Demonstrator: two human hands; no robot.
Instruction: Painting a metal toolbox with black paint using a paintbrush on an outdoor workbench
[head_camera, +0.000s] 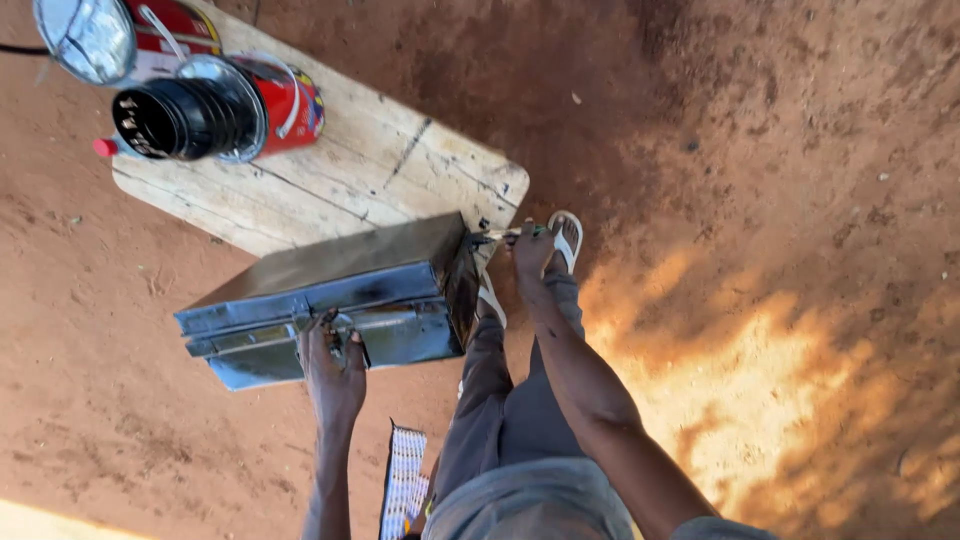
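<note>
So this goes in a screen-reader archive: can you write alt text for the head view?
Seen from above, a person's left hand steadies a metal box on red dirt while the right hand holds a thin tool at its end. Behind lies a wooden board with red cans.

A pale wooden board (370, 165) lay on red dirt ground (760, 130). At its far end stood a red tin can (290, 100) with a black ribbed funnel (180, 118) against it, beside a shiny round lid (85, 35). A white sandal (567, 238) showed nearby.
</note>
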